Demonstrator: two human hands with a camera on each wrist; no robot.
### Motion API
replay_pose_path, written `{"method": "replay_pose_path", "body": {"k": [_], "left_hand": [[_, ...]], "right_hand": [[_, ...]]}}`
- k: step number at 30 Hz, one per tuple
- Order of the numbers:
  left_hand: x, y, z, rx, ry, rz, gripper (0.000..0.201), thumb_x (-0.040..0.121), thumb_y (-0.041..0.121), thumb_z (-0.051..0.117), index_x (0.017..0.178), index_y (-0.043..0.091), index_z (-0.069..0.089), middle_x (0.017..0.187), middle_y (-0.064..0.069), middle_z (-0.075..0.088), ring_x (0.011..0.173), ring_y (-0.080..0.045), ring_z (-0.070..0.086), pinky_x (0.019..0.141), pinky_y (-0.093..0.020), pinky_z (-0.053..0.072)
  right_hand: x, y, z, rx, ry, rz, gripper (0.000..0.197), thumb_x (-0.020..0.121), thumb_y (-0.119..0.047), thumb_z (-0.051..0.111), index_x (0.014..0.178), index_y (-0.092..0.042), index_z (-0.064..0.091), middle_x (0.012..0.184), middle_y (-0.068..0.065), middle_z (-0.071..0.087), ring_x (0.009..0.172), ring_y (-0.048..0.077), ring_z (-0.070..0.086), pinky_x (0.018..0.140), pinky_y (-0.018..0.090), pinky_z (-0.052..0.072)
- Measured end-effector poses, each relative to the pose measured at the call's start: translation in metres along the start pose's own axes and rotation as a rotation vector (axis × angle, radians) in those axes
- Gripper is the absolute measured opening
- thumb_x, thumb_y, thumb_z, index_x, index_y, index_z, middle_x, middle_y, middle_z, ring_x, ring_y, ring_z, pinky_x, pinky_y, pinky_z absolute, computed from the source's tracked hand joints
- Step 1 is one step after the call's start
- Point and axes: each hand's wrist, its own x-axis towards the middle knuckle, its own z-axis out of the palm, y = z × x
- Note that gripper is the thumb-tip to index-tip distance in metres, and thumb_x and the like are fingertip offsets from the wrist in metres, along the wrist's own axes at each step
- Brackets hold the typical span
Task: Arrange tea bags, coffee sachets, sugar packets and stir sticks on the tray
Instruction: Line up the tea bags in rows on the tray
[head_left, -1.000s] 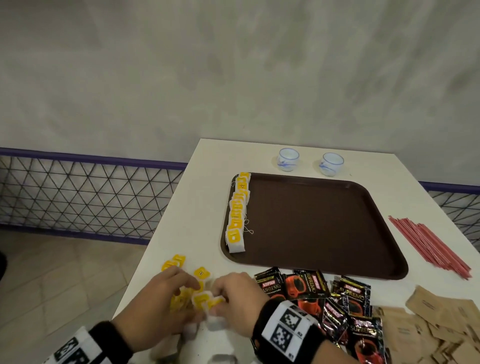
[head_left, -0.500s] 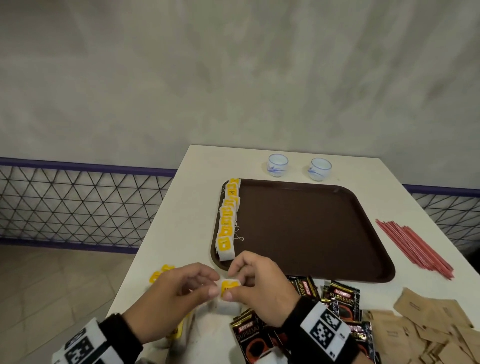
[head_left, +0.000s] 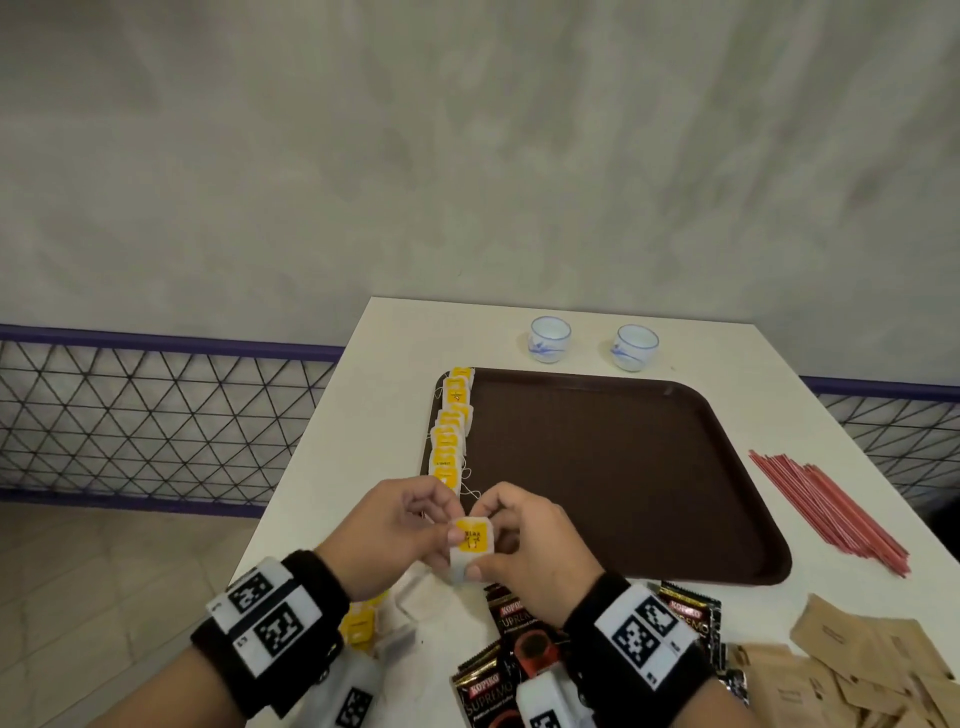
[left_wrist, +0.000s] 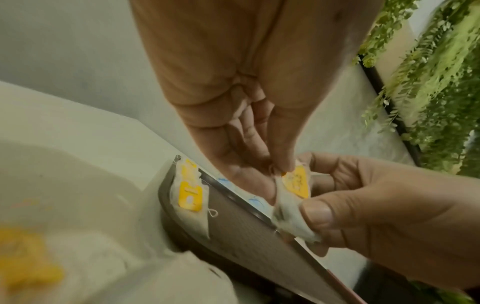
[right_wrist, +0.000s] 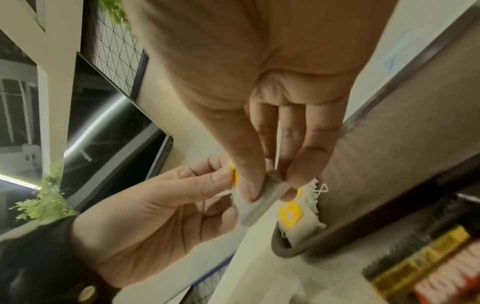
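Observation:
Both hands hold one white tea bag (head_left: 470, 545) with a yellow tag above the table, just in front of the brown tray's (head_left: 623, 467) near left corner. My left hand (head_left: 395, 535) pinches its yellow tag (left_wrist: 297, 182); my right hand (head_left: 524, 551) pinches the bag's lower edge (right_wrist: 255, 197) between thumb and fingers. A row of tea bags (head_left: 451, 431) lies along the tray's left edge. More tea bags (head_left: 361, 623) lie on the table under my left wrist. Black coffee sachets (head_left: 509, 654), brown sugar packets (head_left: 857, 670) and red stir sticks (head_left: 831, 509) lie on the table.
Two small white cups (head_left: 550, 339) (head_left: 634, 347) stand behind the tray. The white table (head_left: 363, 415) ends close on the left, with a wire fence (head_left: 156, 415) beyond it. The tray's middle and right hold nothing.
Both hands rose from the tea bag pile at the table's front and moved forward towards the tray's near left corner, holding one tea bag between them.

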Motion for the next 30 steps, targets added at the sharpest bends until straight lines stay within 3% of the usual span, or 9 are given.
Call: {"method": "replay_pose_path", "body": {"k": [2, 4, 8, 10, 13, 16, 19, 23, 30], "left_hand": [[0.008, 0.000, -0.008, 0.111, 0.099, 0.019, 0.015, 0.078, 0.004, 0.073, 0.087, 0.014, 0.067, 0.084, -0.004, 0.067, 0.067, -0.021, 0.065, 0.068, -0.031, 0.056], [0.009, -0.004, -0.022, 0.210, 0.216, 0.017, 0.017, 0.077, 0.013, 0.076, 0.087, 0.023, 0.067, 0.087, -0.001, 0.070, 0.076, -0.020, 0.067, 0.076, -0.034, 0.055], [-0.004, -0.016, -0.047, 0.172, 0.288, -0.031, 0.026, 0.063, 0.041, 0.076, 0.085, 0.030, 0.068, 0.087, 0.001, 0.071, 0.077, -0.022, 0.067, 0.076, -0.042, 0.053], [-0.010, -0.022, -0.052, 0.170, 0.309, -0.066, 0.023, 0.064, 0.037, 0.077, 0.084, 0.032, 0.069, 0.087, 0.001, 0.071, 0.077, -0.024, 0.067, 0.076, -0.043, 0.054], [-0.019, -0.030, -0.060, 0.204, 0.333, -0.089, 0.019, 0.077, 0.016, 0.077, 0.078, 0.033, 0.069, 0.088, -0.002, 0.070, 0.078, -0.024, 0.067, 0.070, -0.036, 0.052], [-0.032, -0.038, -0.062, 0.251, 0.316, -0.114, 0.020, 0.080, 0.012, 0.073, 0.079, 0.031, 0.068, 0.085, -0.001, 0.069, 0.071, -0.020, 0.065, 0.062, -0.028, 0.050], [-0.040, -0.044, -0.053, 0.359, 0.212, -0.147, 0.016, 0.081, 0.013, 0.072, 0.080, 0.029, 0.068, 0.083, 0.003, 0.068, 0.063, -0.007, 0.062, 0.054, -0.024, 0.052], [-0.038, -0.044, -0.043, 0.545, 0.143, -0.127, 0.016, 0.081, 0.022, 0.072, 0.089, 0.033, 0.063, 0.096, 0.014, 0.064, 0.081, -0.003, 0.061, 0.065, -0.014, 0.049], [-0.039, -0.042, -0.033, 0.701, 0.079, -0.100, 0.018, 0.085, 0.032, 0.066, 0.094, 0.042, 0.054, 0.101, 0.022, 0.057, 0.089, 0.001, 0.054, 0.073, -0.011, 0.043]], "right_hand": [[0.016, 0.006, -0.003, -0.072, 0.082, 0.045, 0.029, 0.070, -0.011, 0.079, 0.081, -0.026, 0.058, 0.072, -0.007, 0.069, 0.076, 0.009, 0.058, 0.085, 0.031, 0.048], [0.032, 0.013, -0.002, -0.104, 0.124, 0.128, 0.028, 0.073, -0.011, 0.078, 0.077, -0.028, 0.056, 0.078, -0.004, 0.069, 0.088, 0.012, 0.059, 0.083, 0.029, 0.047], [0.051, 0.026, 0.013, -0.108, 0.128, 0.200, 0.033, 0.073, -0.008, 0.079, 0.072, -0.029, 0.054, 0.078, -0.005, 0.067, 0.087, 0.014, 0.062, 0.078, 0.027, 0.051], [0.055, 0.029, 0.020, -0.088, 0.111, 0.209, 0.033, 0.071, -0.007, 0.080, 0.071, -0.027, 0.054, 0.076, -0.004, 0.065, 0.075, 0.011, 0.061, 0.070, 0.023, 0.052], [0.060, 0.031, 0.028, -0.066, 0.116, 0.192, 0.035, 0.068, -0.005, 0.081, 0.069, -0.027, 0.054, 0.073, -0.006, 0.061, 0.066, 0.008, 0.053, 0.063, 0.021, 0.049], [0.065, 0.030, 0.034, -0.049, 0.098, 0.172, 0.035, 0.065, -0.004, 0.083, 0.073, -0.025, 0.056, 0.076, -0.007, 0.063, 0.062, 0.003, 0.053, 0.061, 0.017, 0.049], [0.068, 0.032, 0.039, -0.042, 0.110, 0.154, 0.036, 0.066, -0.003, 0.082, 0.073, -0.026, 0.054, 0.077, -0.009, 0.062, 0.060, -0.001, 0.052, 0.056, 0.012, 0.044], [0.069, 0.033, 0.041, -0.035, 0.124, 0.126, 0.034, 0.069, -0.006, 0.082, 0.076, -0.027, 0.055, 0.081, -0.009, 0.062, 0.062, -0.003, 0.051, 0.055, 0.009, 0.040], [0.059, 0.024, 0.033, -0.097, 0.065, 0.132, 0.041, 0.067, -0.013, 0.085, 0.092, -0.028, 0.056, 0.101, -0.006, 0.060, 0.079, 0.003, 0.053, 0.071, 0.019, 0.050]]}}
